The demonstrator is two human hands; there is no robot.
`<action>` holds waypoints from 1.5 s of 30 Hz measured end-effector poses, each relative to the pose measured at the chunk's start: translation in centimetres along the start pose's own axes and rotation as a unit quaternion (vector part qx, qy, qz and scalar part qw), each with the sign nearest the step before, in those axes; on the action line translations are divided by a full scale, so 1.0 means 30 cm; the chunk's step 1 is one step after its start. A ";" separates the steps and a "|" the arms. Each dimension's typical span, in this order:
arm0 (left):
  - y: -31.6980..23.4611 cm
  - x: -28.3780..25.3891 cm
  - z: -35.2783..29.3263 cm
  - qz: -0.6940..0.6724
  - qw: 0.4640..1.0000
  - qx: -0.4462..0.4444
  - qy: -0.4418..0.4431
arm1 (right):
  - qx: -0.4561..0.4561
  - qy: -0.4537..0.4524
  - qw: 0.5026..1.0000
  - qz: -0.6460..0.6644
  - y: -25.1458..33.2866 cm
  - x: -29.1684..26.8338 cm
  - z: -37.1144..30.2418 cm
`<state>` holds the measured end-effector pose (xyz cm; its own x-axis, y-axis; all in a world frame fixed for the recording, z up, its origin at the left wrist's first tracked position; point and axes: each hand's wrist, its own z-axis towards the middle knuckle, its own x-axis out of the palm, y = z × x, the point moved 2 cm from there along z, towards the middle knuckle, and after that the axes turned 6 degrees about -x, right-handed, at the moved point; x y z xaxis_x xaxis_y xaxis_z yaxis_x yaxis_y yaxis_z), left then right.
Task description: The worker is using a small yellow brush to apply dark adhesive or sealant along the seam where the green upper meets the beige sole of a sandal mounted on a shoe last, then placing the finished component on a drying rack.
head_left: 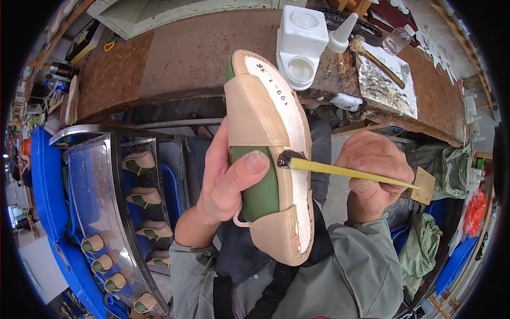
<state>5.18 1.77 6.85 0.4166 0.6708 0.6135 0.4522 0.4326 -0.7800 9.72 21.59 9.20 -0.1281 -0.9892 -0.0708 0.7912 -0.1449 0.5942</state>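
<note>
In the head view, the left grip (223, 183) is closed around a tan shoe (252, 111), thumb pressed on its green side and fingers mostly hidden behind it; the shoe stands lengthwise just right of that grip, apparently turned so that its pale underside and edge strip face the other hand. The right grip (374, 170) pinches a brush (340, 171) by its yellow handle — low and slantwise, probably for fine control — and the dark bristles touch the edge strip, just beside the left thumb. Beyond both grips, on the tabletop (196, 53), a white container (303, 32) with an open cup stands near the shoe's far end, likely within easy reach of the right grip; a second brush (385, 70) lies on a crusted sheet farther right. Left of the left grip, a metal rack (112, 181) bears similar shoes (141, 161), spaced apart, perhaps to keep their surfaces from rubbing. As for writing, dark stamped characters run along the underside of the held shoe, with a small red mark toward its near end; no brand can be made out.
</note>
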 end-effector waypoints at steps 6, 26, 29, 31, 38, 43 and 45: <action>-0.004 0.013 -0.009 -0.015 1.000 0.022 -0.004 | -0.026 0.008 0.999 0.024 0.024 -0.002 -0.050; -0.022 0.004 -0.033 0.059 0.998 0.010 -0.029 | -0.021 0.042 0.998 -0.040 0.011 -0.051 0.067; -0.015 -0.002 -0.028 0.041 0.999 -0.006 -0.026 | 0.023 -0.006 1.000 -0.019 -0.011 -0.043 0.054; -0.009 -0.004 -0.021 0.028 0.999 -0.016 -0.023 | 0.056 -0.035 0.997 0.035 -0.036 -0.021 0.067; 0.007 -0.034 0.014 0.013 0.998 0.040 -0.050 | 0.100 -0.003 0.981 0.165 -0.036 0.017 -0.020; 0.006 -0.037 0.031 -0.013 0.995 0.080 -0.064 | 0.088 0.005 0.989 0.116 -0.013 0.014 -0.013; 0.004 -0.035 0.029 -0.028 0.993 0.085 -0.077 | 0.064 0.028 0.991 0.110 -0.007 0.015 -0.009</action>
<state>4.12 1.64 6.00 0.2634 0.7215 0.6403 0.3269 0.5578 -0.7629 9.67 21.15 8.83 0.0757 -0.9967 0.0292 0.7129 0.0746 0.6973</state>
